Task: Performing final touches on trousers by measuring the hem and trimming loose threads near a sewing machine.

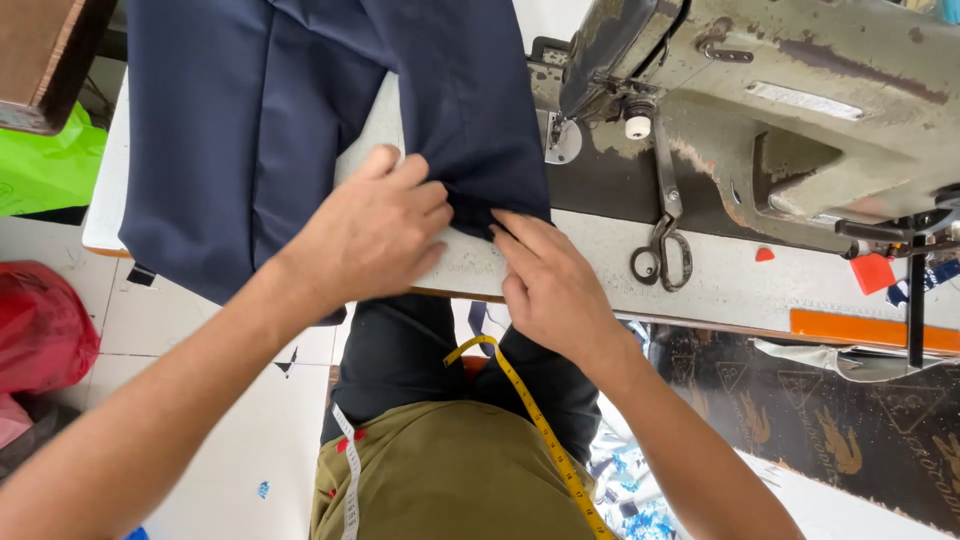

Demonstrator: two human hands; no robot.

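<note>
smooth navy fabric [300,130] under both hands

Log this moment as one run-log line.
left hand: pinching navy fabric edge | right hand: pinching same edge | nearby: scissors, sewing machine | tape measure hangs below
</note>
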